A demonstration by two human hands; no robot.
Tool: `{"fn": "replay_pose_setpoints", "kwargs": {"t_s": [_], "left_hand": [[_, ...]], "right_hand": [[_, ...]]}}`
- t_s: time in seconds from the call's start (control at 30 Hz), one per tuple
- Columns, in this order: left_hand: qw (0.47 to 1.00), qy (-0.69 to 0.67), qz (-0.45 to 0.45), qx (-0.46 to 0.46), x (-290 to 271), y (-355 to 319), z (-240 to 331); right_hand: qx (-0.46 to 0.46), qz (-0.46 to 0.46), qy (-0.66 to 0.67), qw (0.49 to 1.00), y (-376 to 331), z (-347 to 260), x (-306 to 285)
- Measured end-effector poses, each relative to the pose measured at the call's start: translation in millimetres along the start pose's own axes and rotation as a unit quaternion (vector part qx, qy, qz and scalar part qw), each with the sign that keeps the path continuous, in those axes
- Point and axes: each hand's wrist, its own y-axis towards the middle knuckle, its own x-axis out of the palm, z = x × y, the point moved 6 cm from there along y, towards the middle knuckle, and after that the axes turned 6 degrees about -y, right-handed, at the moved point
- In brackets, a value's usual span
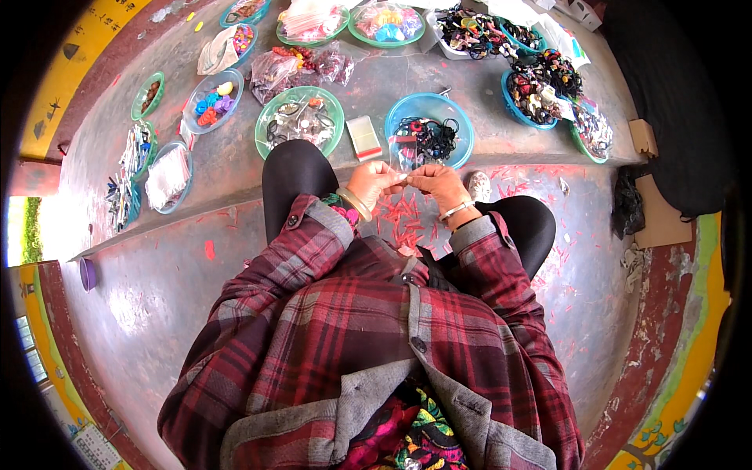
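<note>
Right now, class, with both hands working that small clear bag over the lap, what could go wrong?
1. The clear bag is pinched only at the fingertips of the left hand and right hand; it could slip into the red scraps below.
2. The blue bowl sits near the step's edge; a knee might knock it off.

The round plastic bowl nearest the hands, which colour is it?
Blue round plastic bowl; the head view shows it best.

Seen from above, both forearms in red plaid sleeves reach forward over the knees; the left hand (pixel 373 184) and right hand (pixel 439 183) meet fingertip to fingertip, fingers pinched together; a bangle circles each wrist.
</note>
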Motion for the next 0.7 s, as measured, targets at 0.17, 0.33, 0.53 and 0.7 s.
{"fn": "replay_pose_setpoints", "kwargs": {"t_s": [0.17, 0.33, 0.53, 0.7], "left_hand": [[1.0, 0.003, -0.009, -0.004, 3.7, -2.0, 2.6], [0.999, -0.029, -0.027, -0.004, 6.5, -2.0, 4.7], [0.999, -0.037, -0.031, -0.013, 10.4, -4.2, 9.4], [1.0, -0.005, 0.001, -0.016, 6.3, -5.5, 10.1]], "right_hand": [[-0.013, 0.0, 0.026, 1.0, 2.5, 2.9, -1.3], [-0.03, 0.01, 0.049, 0.998, 3.5, 3.7, -1.9], [-0.012, -0.002, 0.025, 1.0, 6.5, 10.4, -2.2], [-0.032, 0.005, -0.002, 0.999, 9.6, 15.2, -2.5]]}}
